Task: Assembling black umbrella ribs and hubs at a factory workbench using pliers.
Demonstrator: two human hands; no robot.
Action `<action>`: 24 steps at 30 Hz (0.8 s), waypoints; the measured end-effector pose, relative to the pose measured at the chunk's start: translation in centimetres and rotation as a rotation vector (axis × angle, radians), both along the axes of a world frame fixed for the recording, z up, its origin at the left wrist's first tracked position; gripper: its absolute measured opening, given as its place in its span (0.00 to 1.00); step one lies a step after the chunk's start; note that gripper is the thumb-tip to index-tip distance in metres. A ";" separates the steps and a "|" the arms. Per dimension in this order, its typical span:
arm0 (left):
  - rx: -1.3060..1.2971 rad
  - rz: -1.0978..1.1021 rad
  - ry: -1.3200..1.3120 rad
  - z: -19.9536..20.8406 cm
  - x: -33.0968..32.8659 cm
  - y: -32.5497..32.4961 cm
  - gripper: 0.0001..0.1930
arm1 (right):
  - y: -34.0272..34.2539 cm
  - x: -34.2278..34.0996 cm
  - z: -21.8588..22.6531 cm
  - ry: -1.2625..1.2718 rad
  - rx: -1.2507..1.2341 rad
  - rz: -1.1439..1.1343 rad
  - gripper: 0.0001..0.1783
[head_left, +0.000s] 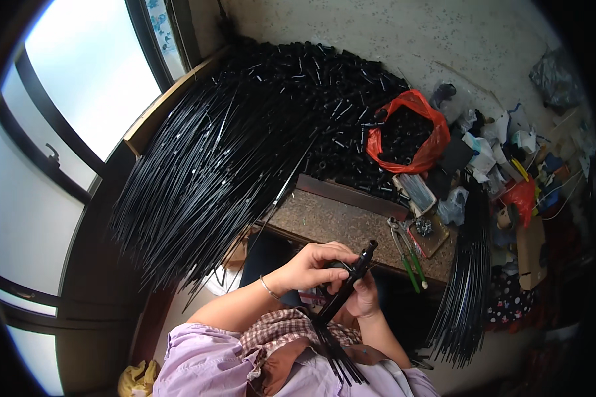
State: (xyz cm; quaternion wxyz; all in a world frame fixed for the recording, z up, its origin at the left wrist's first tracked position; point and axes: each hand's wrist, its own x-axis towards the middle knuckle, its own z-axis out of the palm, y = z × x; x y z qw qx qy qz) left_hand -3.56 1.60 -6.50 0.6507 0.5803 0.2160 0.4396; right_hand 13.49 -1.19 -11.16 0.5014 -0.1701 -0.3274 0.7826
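Observation:
In front of my chest I hold a folded black umbrella frame, tilted, with its ringed tube end up and several thin ribs fanning out below. My left hand, with a bracelet at the wrist, pinches near the upper end with thumb and fingers. From the other side, my right hand is closed round the shaft a little lower; its fingers are partly hidden. Beyond my hands lies the speckled tabletop. Green-handled pliers rest on it to the right.
Long black rods are heaped at the left, overhanging the table. Short black tubes pile up behind, beside a red plastic bag of black parts. More rods hang at the right, near cluttered boxes and bags. A window stands left.

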 end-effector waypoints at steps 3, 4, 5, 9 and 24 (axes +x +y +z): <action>-0.136 0.005 -0.142 -1.0 0.2 0.0 0.10 | -0.2 -0.6 0.5 0.029 0.000 0.085 0.23; 0.030 0.007 -0.202 -1.4 0.3 0.3 0.08 | -0.2 -0.6 0.5 0.062 -0.007 0.152 0.24; 0.075 -0.036 -0.255 -0.6 0.5 0.6 0.05 | -0.2 -0.8 0.5 0.134 -0.093 0.228 0.24; 0.158 -0.356 -0.412 -0.2 0.8 1.0 0.08 | -1.3 -1.1 1.9 -0.201 0.107 0.166 0.21; -0.296 -0.100 -0.437 -0.5 1.3 0.6 0.46 | -1.0 0.0 -0.9 -0.042 -0.011 -0.242 0.11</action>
